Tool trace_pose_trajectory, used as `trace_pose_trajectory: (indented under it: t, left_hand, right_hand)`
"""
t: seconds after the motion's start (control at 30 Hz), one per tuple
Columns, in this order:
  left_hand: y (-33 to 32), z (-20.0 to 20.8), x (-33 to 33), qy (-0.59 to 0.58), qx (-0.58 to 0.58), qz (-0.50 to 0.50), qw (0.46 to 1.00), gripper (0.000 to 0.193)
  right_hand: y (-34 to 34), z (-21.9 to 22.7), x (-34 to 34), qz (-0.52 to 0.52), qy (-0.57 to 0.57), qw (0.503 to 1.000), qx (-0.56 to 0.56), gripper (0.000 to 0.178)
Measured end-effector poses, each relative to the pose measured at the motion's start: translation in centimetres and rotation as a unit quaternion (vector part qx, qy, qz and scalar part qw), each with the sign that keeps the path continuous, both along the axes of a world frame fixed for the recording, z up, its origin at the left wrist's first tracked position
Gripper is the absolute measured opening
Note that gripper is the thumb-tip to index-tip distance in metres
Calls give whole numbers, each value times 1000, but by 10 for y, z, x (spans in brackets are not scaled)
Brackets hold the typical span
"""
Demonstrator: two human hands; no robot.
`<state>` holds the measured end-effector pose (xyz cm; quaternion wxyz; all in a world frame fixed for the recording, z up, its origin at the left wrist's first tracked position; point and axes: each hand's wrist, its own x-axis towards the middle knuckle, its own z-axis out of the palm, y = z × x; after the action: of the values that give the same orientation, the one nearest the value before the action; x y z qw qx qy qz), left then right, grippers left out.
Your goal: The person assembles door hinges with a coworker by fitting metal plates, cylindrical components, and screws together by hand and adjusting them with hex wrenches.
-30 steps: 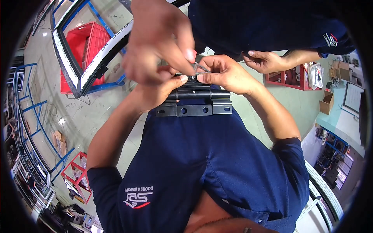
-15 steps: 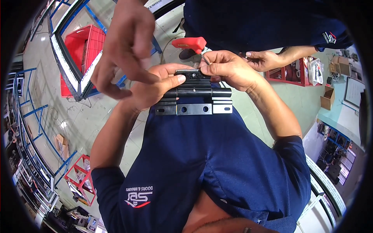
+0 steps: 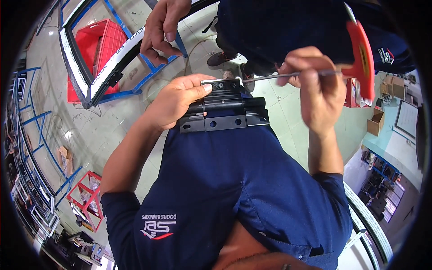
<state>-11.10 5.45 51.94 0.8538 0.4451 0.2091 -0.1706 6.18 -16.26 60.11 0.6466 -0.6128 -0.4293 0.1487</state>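
A black door hinge (image 3: 226,123), with a round barrel and a drilled flat leaf, is held in front of my torso. My left hand (image 3: 177,100) grips its far left part, thumb on top and fingers beneath. In my right hand (image 3: 320,92) is a T-handle hex key (image 3: 362,63) with a red grip. Its thin shaft passes between my thumb and fingers and points left. The shaft's tip is at the hinge's far right corner; whether it sits in a screw cannot be made out.
A co-worker in dark clothes stands opposite, one hand (image 3: 164,29) hanging beyond my left hand. Far left are a window frame (image 3: 85,85) on blue stands and a red crate (image 3: 110,45). A red rack (image 3: 87,200) stands lower left; a pale worktable (image 3: 391,135) is at right.
My right hand has moved right, and the hex key has swung from upright to nearly level. The co-worker's hand has drawn back from over my left arm. My left hand keeps its grip on the hinge.
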Motion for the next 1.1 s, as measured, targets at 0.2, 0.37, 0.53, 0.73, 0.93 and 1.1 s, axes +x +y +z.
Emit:
trace_pose_trajectory:
  t: [0.2, 0.37, 0.53, 0.73, 0.93, 1.1]
  left_hand:
    - [-4, 6, 1, -26, 26, 4, 999, 34]
    - [-4, 6, 0, -42, 63, 3, 997, 34]
    - [-3, 9, 0, -60, 106, 20, 992, 33]
    - [-8, 12, 0, -105, 208, 115, 966, 29]
    - [-8, 8, 0, -155, 353, 217, 897, 28]
    - [5, 17, 8, -152, 461, 300, 821, 28]
  right_hand:
    - [1, -10, -13, 68, -249, 966, -33, 17]
    - [2, -22, -18, 71, -212, 975, -3, 29]
    - [6, -11, -27, 69, -238, 968, -27, 39]
    - [11, -7, -29, 145, -282, 947, -43, 31]
    - [5, -21, -28, 256, 104, 954, -115, 31]
    - [14, -19, -43, 326, 484, 811, 44, 67]
